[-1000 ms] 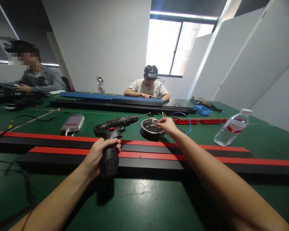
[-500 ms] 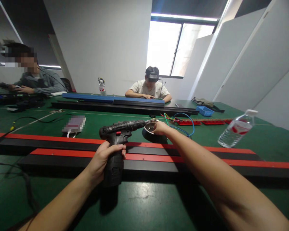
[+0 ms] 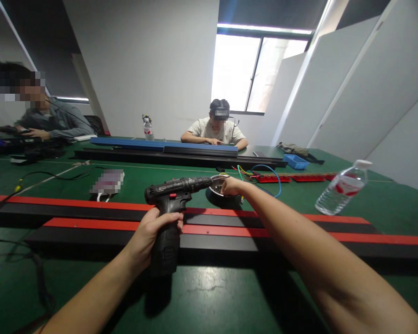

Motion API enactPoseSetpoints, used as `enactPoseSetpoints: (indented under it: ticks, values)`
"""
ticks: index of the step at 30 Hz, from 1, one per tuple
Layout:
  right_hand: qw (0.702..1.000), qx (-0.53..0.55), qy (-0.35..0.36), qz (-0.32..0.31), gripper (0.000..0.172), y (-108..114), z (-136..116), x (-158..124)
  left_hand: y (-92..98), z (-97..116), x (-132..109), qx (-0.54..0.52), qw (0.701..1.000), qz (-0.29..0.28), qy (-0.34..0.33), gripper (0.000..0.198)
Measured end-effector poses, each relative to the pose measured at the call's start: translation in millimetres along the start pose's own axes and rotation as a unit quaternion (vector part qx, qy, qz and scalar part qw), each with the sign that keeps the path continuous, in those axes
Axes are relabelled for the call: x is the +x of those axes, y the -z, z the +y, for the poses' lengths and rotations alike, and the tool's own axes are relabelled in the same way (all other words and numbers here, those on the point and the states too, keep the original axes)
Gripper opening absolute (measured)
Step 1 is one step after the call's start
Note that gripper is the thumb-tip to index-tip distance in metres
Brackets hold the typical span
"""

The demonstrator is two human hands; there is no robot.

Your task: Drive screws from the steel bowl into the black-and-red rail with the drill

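My left hand (image 3: 153,232) is wrapped round the grip of a black cordless drill (image 3: 167,199), held above the near rails with its chuck pointing right. My right hand (image 3: 232,186) reaches into a round metal bowl (image 3: 214,198) just beyond the drill's tip. Its fingers are bent and pressed together among small shiny pieces, too small to name. Whatever the fingertips hold is hidden. Two long black rails with red top strips, a nearer rail (image 3: 230,230) and a farther rail (image 3: 101,203), lie across the table below my hands.
A tilted water bottle (image 3: 343,188) is at the right. Behind the bowl are coloured wires (image 3: 278,183) and red strips (image 3: 308,178). A blurred-out phone-like item (image 3: 107,182) with a cable lies left. Farther back are long blue and black profiles (image 3: 195,147), a blue bin (image 3: 296,161) and two people.
My right hand stays in the bowl, its fingers slightly more curled. The drill, still in my left hand, has shifted a little right. The person at left has leaned farther left.
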State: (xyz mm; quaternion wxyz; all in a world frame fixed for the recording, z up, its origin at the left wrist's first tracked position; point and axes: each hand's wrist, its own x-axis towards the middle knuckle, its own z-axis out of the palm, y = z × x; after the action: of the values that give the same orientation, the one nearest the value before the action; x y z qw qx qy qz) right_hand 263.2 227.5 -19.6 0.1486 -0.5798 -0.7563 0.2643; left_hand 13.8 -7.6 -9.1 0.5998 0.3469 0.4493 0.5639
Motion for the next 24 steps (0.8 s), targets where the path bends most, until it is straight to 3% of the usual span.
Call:
enactPoseSetpoints:
  ticks: [7, 24]
  values:
    - [0.998, -0.037, -0.046, -0.027, 0.018, 16, -6, -9, -0.8, -1, -1, -0.007, 1.000, -0.003, -0.003, 0.024]
    - [0.990, 0.113, -0.073, 0.032, 0.017, 22, 4, -9, -2.7, 1, -1, -0.019, 1.000, -0.002, -0.007, 0.026]
